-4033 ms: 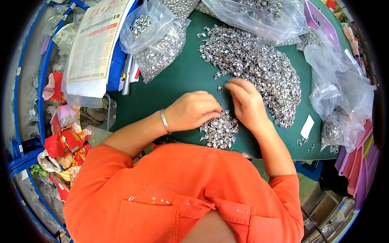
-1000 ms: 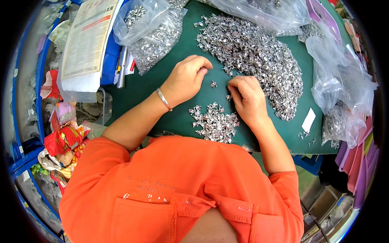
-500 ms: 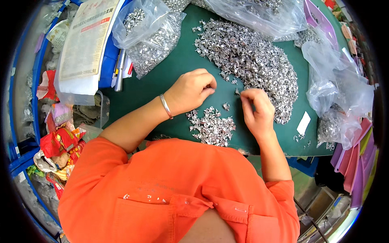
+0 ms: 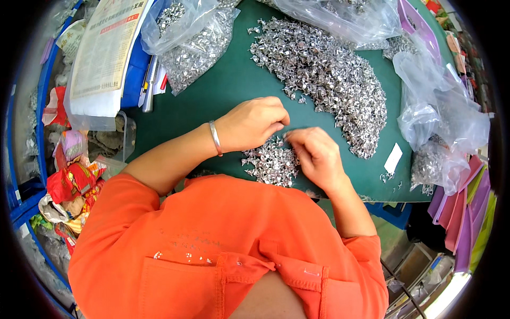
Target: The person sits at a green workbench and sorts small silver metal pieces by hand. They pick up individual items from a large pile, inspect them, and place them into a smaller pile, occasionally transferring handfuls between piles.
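Observation:
My left hand [image 4: 255,125], with a silver bracelet at the wrist, is closed with its fingers curled together above the green table. What it holds, if anything, is hidden. Close by on the right, my right hand [image 4: 317,155] pinches thumb and forefinger together; a tiny greyish metal piece seems to show at the tips. Under and between both hands lies a small pile of shiny silver metal pieces [image 4: 272,164], near the table's front edge. Farther off, a large heap of similar small metal pieces [image 4: 329,74] spreads across the table.
Clear plastic bags of metal pieces [image 4: 196,56] stand at the far left, beside a blue bin with a printed sheet [image 4: 106,64]. More plastic bags [image 4: 433,114] and a white card [image 4: 393,158] lie on the right. A purple tray [image 4: 419,24] stands at the far right.
My right hand has moved left and nearer to me, from the large heap's edge to the small pile. My left hand has shifted slightly nearer, and the two hands are now close together.

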A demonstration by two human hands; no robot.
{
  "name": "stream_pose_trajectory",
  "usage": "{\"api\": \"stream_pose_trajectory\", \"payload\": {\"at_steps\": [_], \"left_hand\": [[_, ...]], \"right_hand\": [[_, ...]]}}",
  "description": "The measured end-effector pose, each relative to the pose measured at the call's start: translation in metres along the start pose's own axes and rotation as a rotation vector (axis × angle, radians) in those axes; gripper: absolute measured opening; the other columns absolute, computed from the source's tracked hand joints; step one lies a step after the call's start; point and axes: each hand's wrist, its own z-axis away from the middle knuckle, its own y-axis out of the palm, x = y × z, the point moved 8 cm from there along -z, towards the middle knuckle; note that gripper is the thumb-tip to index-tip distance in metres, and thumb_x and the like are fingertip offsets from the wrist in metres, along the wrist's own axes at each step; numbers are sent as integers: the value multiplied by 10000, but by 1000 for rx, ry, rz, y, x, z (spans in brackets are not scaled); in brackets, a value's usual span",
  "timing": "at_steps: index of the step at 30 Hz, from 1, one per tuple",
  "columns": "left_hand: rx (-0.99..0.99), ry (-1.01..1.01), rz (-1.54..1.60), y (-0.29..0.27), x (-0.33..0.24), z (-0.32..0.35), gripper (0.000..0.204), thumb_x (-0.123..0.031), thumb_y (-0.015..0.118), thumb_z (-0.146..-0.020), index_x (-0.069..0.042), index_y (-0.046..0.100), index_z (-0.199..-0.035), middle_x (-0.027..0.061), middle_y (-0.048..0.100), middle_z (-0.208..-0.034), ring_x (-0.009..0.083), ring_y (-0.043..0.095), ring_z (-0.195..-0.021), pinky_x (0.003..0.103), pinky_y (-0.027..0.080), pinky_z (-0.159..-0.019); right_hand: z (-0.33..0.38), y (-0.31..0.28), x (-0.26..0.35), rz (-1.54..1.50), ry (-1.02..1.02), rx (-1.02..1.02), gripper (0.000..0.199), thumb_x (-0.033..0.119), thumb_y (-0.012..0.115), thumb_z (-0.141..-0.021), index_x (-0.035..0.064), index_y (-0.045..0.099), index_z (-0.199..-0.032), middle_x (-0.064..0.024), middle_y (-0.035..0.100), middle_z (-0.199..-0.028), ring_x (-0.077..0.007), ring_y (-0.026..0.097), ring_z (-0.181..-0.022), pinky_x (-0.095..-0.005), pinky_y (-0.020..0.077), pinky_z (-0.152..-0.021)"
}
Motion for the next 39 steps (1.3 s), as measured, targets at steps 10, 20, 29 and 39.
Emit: {"api": "stream_pose_trajectory", "payload": {"at_steps": [10,20,29,39], "left_hand": [[-210,58,-201,-11,10,-18,165,83,619,-827,9,644,-972,141,606,-969,347,615,-933,409,511,-817],[-193,-15,-154,-13,12,-17,148,-31,725,-815,-20,643,-937,130,614,-950,330,631,-868,402,520,-768],[-278,-20,-191,-16,16,-9,165,19,695,-796,-17,633,-945,133,624,-885,328,647,-795,411,534,-713],[-292,-124,-165,-35,21,7,107,15,669,-825,-2,653,-930,129,626,-882,284,653,-747,370,533,-678]], "right_hand": [[-32,0,-12,233,-40,-4,391,-124,600,-749,5,649,-1115,-165,647,-1145,-370,626,-1032,-428,530,-883],[-26,-3,-13,249,-55,-113,162,-19,719,-798,51,668,-934,-89,671,-908,-306,629,-827,-398,528,-721],[-38,0,-9,118,-106,-76,184,-40,702,-792,41,675,-955,-106,671,-959,-327,635,-866,-414,534,-765],[-46,0,-25,166,15,-107,174,-24,689,-822,30,668,-986,-123,675,-1000,-343,651,-921,-415,544,-799]]}}
